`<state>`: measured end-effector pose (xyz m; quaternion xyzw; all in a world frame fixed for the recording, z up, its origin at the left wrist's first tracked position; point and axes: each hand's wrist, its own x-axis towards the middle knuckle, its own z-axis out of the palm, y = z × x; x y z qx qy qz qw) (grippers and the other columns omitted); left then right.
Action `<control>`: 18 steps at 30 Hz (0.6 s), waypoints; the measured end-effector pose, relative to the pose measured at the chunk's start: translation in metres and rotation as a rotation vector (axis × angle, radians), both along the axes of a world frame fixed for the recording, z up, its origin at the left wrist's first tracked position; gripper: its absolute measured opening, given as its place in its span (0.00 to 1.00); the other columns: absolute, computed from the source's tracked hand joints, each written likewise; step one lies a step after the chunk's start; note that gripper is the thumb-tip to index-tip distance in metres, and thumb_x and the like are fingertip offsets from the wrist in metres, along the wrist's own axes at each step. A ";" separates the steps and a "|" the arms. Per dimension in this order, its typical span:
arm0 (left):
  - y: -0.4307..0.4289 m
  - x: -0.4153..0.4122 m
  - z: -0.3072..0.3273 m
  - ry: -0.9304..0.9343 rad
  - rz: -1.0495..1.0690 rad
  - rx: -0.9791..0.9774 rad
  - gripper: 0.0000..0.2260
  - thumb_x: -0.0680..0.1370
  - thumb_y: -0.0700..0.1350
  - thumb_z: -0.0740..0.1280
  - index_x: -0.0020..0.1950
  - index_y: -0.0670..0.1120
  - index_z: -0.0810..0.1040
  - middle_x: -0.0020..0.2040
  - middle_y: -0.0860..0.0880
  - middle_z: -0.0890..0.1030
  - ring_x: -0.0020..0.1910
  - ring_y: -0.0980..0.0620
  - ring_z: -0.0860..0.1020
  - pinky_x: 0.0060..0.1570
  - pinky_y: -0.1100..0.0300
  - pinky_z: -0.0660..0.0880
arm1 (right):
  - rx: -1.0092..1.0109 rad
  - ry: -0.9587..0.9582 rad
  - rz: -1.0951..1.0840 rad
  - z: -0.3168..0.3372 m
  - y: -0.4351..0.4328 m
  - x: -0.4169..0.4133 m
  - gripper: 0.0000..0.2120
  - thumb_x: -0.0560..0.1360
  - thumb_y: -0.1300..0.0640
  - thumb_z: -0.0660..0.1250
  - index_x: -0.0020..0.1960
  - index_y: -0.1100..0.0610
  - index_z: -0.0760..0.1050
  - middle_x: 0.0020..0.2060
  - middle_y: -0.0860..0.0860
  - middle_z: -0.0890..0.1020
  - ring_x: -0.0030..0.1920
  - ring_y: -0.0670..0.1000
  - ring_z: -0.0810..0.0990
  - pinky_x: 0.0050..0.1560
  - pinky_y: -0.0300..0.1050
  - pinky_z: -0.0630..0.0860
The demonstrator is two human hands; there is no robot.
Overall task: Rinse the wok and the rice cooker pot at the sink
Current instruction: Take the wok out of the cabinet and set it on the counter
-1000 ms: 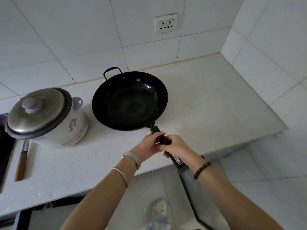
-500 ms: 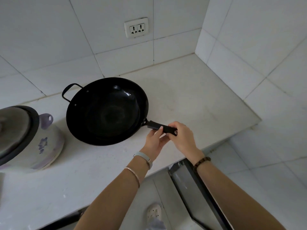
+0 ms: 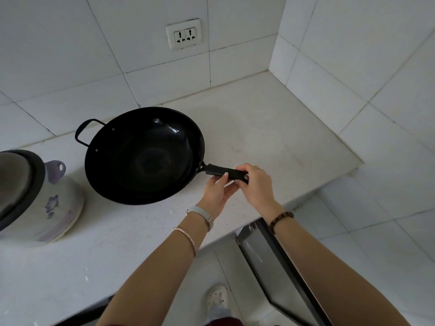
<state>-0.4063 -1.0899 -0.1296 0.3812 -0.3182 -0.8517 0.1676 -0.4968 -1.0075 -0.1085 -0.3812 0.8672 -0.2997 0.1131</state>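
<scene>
Black wok (image 3: 143, 158) lies on the surface (image 3: 270, 137), rice cooker (image 3: 47, 203) just left of it. Right hand (image 3: 256, 184) grips the handle (image 3: 219, 171) end from above; left hand (image 3: 217, 196) clasps it from beneath.

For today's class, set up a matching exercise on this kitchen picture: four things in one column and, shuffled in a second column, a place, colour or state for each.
Column A
1. wok
2. rice cooker
3. wall socket
4. right hand

Column B
a. set into the tiled wall
b. white with a purple flower print, at the left edge of the view
c. grips the end of the long handle
d. black, with a loop handle on its far side

Pairs: 1-d, 2-b, 3-a, 4-c
</scene>
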 end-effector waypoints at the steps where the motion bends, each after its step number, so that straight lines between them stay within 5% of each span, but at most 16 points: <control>1: 0.002 0.003 0.002 -0.014 -0.017 -0.027 0.16 0.83 0.42 0.59 0.68 0.35 0.70 0.60 0.38 0.80 0.57 0.44 0.81 0.61 0.49 0.77 | -0.006 -0.012 -0.004 0.001 0.002 0.001 0.15 0.74 0.57 0.71 0.60 0.53 0.75 0.50 0.50 0.81 0.52 0.51 0.78 0.59 0.53 0.74; 5: 0.020 0.023 0.015 -0.158 -0.030 -0.200 0.14 0.81 0.43 0.63 0.66 0.42 0.71 0.58 0.43 0.81 0.56 0.47 0.81 0.58 0.53 0.78 | -0.089 -0.037 -0.037 0.007 0.021 0.008 0.19 0.74 0.56 0.71 0.63 0.54 0.73 0.54 0.51 0.80 0.55 0.51 0.77 0.60 0.52 0.76; 13: 0.086 0.091 0.020 -0.426 -0.109 -0.927 0.12 0.81 0.46 0.64 0.64 0.49 0.73 0.61 0.53 0.78 0.59 0.56 0.76 0.61 0.62 0.72 | -0.161 0.090 0.039 0.013 0.125 0.032 0.18 0.76 0.55 0.68 0.64 0.56 0.72 0.58 0.51 0.78 0.59 0.52 0.74 0.64 0.48 0.69; 18: 0.151 0.135 0.008 -0.593 -0.112 -1.123 0.14 0.80 0.46 0.65 0.65 0.48 0.74 0.62 0.52 0.77 0.62 0.54 0.73 0.62 0.58 0.70 | -0.125 -0.087 0.079 -0.004 0.203 0.046 0.17 0.78 0.57 0.65 0.66 0.56 0.72 0.61 0.51 0.76 0.62 0.50 0.72 0.64 0.43 0.69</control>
